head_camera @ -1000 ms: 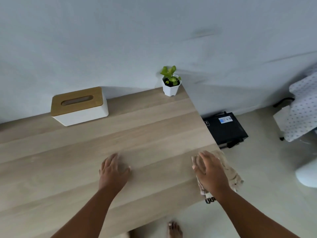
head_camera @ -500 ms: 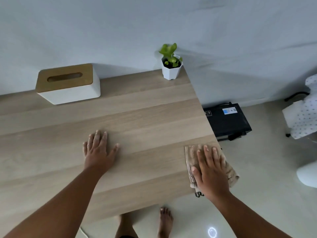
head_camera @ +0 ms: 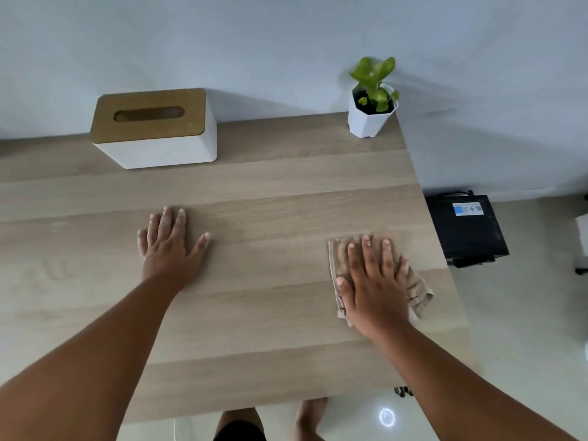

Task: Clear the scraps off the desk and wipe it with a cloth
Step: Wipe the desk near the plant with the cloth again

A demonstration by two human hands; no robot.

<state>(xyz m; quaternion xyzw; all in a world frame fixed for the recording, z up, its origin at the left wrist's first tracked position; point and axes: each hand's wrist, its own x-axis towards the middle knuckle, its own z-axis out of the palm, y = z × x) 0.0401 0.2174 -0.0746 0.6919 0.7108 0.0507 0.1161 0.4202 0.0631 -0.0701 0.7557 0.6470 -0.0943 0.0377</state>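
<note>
Light wood desk [head_camera: 261,192] against a pale blue-grey wall [head_camera: 286,43], glossy pale floor [head_camera: 525,313] to the right and below the near edge. White tissue box [head_camera: 159,144] with a wooden slotted lid sits at the back left of the desk, close to the wall. Small green plant in a white faceted pot [head_camera: 370,117] stands upright at the back right corner. Black box with a blue-white label [head_camera: 466,227] lies on the floor just beside the desk's right edge.

Left hand [head_camera: 170,246] lies flat, palm down on bare wood mid-desk, fingers spread a little, holding nothing. Right hand [head_camera: 374,281] is flat too, palm down, fingers extended and pressing on a crumpled beige cloth [head_camera: 416,291]. It is not gripped, just pinned under the palm and fingers. The cloth sits on the desk near the right edge, its bunched part sticking out to the right of the hand, fully on the wood. Hands are well apart. No scraps visible on the desktop.

Bare feet [head_camera: 310,418] show on the floor below the near edge, with a round light reflection [head_camera: 386,416] beside them.
</note>
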